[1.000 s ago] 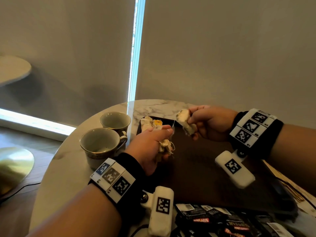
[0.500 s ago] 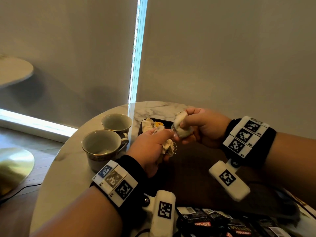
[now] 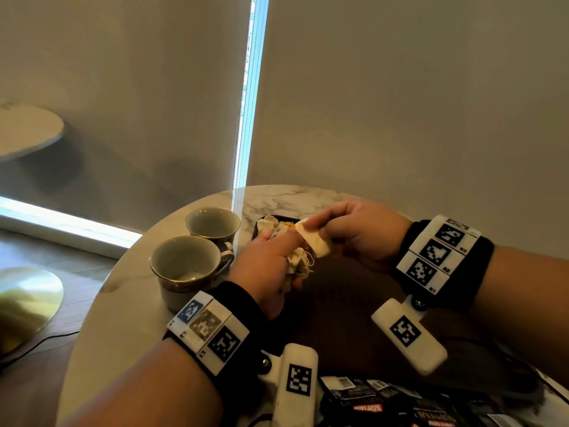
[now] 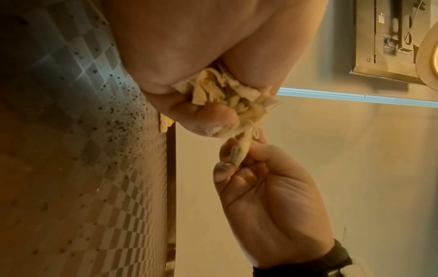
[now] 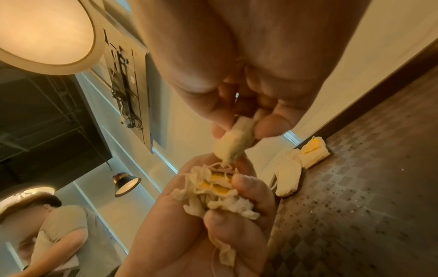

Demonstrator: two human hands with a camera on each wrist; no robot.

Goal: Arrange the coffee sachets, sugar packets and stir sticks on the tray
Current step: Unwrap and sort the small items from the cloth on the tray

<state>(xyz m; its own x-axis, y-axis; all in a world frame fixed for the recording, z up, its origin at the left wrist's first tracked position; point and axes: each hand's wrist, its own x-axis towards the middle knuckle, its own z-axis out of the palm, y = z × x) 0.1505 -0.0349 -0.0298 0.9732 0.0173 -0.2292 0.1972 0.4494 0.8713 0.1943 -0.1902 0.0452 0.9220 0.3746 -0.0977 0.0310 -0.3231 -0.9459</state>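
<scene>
My left hand (image 3: 268, 264) grips a crumpled bunch of pale sachets (image 3: 299, 262) with strings and yellow tags, seen close in the right wrist view as the bunch (image 5: 218, 189). My right hand (image 3: 334, 231) pinches a single white sachet (image 3: 314, 241) between thumb and fingers, right beside the bunch. Its string (image 5: 224, 165) is tangled into the bunch. Both hands hover over the far left part of the dark tray (image 3: 354, 306). Two or three more sachets (image 5: 299, 161) lie in the tray's far corner.
Two empty cups (image 3: 191, 268) (image 3: 213, 224) stand on the round marble table (image 3: 123, 334), left of the tray. Black coffee sachets (image 3: 385, 405) lie at the near edge. Another person (image 5: 47, 234) stands in the background of the right wrist view.
My right hand has moved left with its single sachet until it meets the bunch in my left hand. The left hand has barely moved.
</scene>
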